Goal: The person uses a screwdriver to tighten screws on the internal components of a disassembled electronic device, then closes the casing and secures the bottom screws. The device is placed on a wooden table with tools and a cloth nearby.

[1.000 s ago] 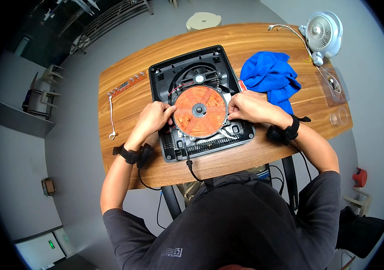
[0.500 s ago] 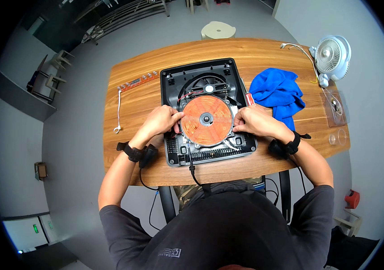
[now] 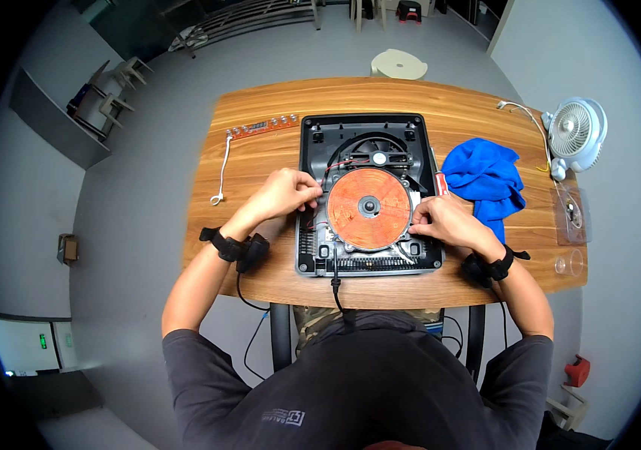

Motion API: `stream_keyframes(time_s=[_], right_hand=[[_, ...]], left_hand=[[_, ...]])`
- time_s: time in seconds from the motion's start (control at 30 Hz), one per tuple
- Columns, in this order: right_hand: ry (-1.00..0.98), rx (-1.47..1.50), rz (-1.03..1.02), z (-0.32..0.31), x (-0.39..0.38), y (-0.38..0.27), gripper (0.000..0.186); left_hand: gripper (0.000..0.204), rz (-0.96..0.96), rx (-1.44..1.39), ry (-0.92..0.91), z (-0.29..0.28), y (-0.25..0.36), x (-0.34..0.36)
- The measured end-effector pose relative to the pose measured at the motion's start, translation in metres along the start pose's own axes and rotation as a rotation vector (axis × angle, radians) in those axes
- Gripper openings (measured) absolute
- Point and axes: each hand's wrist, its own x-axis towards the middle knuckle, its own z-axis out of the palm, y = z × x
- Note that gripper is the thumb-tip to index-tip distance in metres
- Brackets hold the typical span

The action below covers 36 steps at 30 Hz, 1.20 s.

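Observation:
An opened black appliance housing lies on the table, with a small fan near its back and a round copper coil in front. My left hand is closed at the coil's upper left rim, its fingertips pinched on something I cannot make out beside thin wires. My right hand grips the coil's right rim, with fingers curled. Just behind that hand lie a red-handled tool and a crumpled blue cloth. A black cord leaves the housing's front edge.
On the wooden table are an orange circuit board with a white lead at left, a white fan, loose cables, a clear tray and clear cups at right. A cream stool stands beyond.
The view has shifted, placing the table farther right. Relative to the coil, my left hand has moved slightly up and outward, and my right hand slightly down along the rim.

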Motion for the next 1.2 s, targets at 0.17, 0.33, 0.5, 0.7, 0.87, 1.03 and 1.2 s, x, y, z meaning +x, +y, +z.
stream_keyframes(time_s=[0.17, 0.33, 0.5, 0.7, 0.87, 1.03, 1.2], right_hand=[[-0.054, -0.014, 0.054, -0.001, 0.003, 0.0, 0.026], [-0.065, -0.044, 0.03, -0.006, 0.004, -0.005, 0.025], [-0.082, -0.005, 0.05, -0.004, 0.005, 0.001, 0.026], [-0.077, 0.021, 0.075, -0.002, 0.002, 0.006, 0.027], [-0.102, 0.047, 0.009, -0.003, 0.007, 0.01, 0.027], [-0.078, 0.033, -0.034, -0.004, 0.004, 0.011, 0.027], [-0.077, 0.011, -0.009, 0.001, 0.003, 0.019, 0.027]], left_hand=[[0.024, -0.067, 0.11, 0.2, -0.038, -0.033, -0.016], [0.023, -0.088, 0.337, 0.422, -0.068, -0.07, -0.026], [0.031, -0.008, 0.61, 0.486, -0.11, -0.087, 0.004], [0.042, 0.039, 0.872, 0.48, -0.141, -0.094, 0.07], [0.044, -0.091, 0.91, 0.414, -0.154, -0.115, 0.09], [0.037, -0.041, 1.055, 0.382, -0.152, -0.129, 0.099], [0.029, -0.072, 1.175, 0.358, -0.144, -0.121, 0.105]])
